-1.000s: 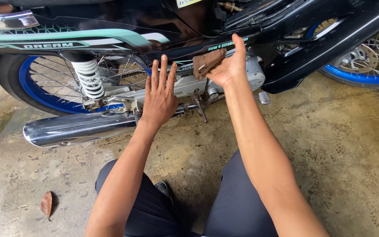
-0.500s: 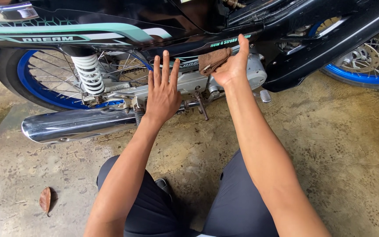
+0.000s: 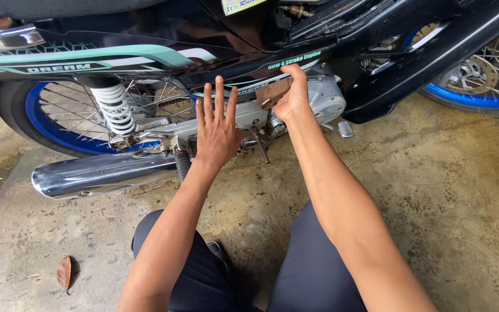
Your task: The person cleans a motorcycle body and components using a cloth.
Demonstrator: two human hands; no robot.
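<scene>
While the left hand [image 3: 216, 132] is hovering spread, the right hand [image 3: 291, 98] is pinching a brown pad [image 3: 272, 92] against the motorcycle's engine cover [image 3: 324, 101] at one o'clock.

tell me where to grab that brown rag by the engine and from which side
Judging by its pose, take the brown rag at its free left end, coming from the left. The right hand already covers its right end against the silver engine case, and the rag sticks out leftward toward the open left hand, so that end is exposed.
</scene>
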